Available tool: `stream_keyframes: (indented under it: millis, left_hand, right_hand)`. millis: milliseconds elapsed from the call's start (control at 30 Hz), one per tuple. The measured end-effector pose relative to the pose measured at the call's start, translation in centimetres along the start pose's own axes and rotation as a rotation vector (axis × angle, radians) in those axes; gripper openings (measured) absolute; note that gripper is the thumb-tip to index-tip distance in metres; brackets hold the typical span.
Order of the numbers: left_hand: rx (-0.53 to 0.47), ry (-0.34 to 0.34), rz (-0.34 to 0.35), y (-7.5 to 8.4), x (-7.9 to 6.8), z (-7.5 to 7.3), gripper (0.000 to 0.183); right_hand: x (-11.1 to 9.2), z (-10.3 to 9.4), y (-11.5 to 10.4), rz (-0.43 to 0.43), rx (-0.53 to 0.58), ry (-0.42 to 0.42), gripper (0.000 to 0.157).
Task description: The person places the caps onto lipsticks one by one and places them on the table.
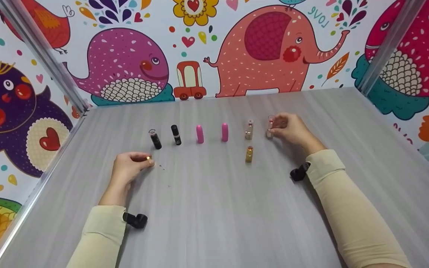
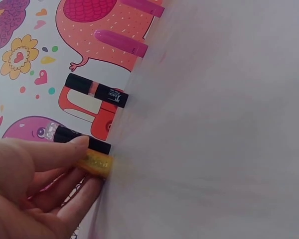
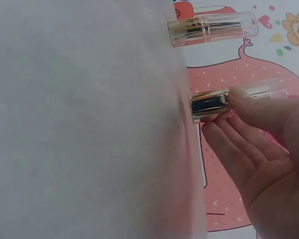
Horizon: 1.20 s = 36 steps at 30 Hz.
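My left hand [image 1: 126,166] pinches a small gold lipstick [image 2: 98,164] between thumb and fingers, its base down at the tabletop. In the left wrist view, a black lipstick with a clear top [image 2: 84,140] shows just behind the thumb. Over at the right end of the row, my right hand [image 1: 293,129] grips an upright lipstick with a gold base and clear cap [image 3: 209,105] between thumb and fingers. Left of it stands a matching clear-capped lipstick [image 1: 249,131]. A second gold lipstick [image 1: 249,154] stands nearer to me, in front of that one.
A black lipstick tube [image 1: 176,135] and two pink tubes, one [image 1: 200,134] left of the other [image 1: 225,132], stand upright in the row. Small dark specks [image 1: 162,167] lie beside my left hand. Printed wall panels [image 1: 196,48] bound the grey table [image 1: 214,208] behind and at both sides.
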<state>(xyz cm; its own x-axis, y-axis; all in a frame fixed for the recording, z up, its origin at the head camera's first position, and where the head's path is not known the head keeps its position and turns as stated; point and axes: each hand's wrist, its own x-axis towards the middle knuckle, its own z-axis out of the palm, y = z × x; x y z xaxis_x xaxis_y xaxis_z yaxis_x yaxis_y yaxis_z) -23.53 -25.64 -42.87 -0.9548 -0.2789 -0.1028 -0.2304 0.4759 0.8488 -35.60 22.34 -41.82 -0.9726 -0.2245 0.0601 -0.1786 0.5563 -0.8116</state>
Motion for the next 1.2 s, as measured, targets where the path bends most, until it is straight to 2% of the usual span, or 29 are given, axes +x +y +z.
stream_keyframes:
  millis: [233,567,900,1100,1200]
  left_hand:
    - [0.025,0.005,0.018,0.0,0.1,0.3,0.027]
    - [0.025,0.022,0.043,0.0,0.0,0.4,0.024]
    - [0.026,0.035,0.050,0.0,-0.1,0.2,0.025]
    - [0.013,0.042,0.045,0.1,-0.2,0.4,0.025]
    - [-0.001,0.037,0.036,0.1,-0.3,0.5,0.026]
  right_hand:
    - [0.1,0.1,0.5,0.002,0.024,-0.026,0.032]
    - [0.2,0.1,0.6,0.012,0.038,-0.011,0.031]
    - [0.1,0.2,0.5,0.031,0.065,-0.015,0.039]
    - [-0.4,-0.4,0.3,0.012,0.089,-0.006,0.043]
    - [-0.9,-1.1,0.1,0.029,0.098,-0.001,0.044]
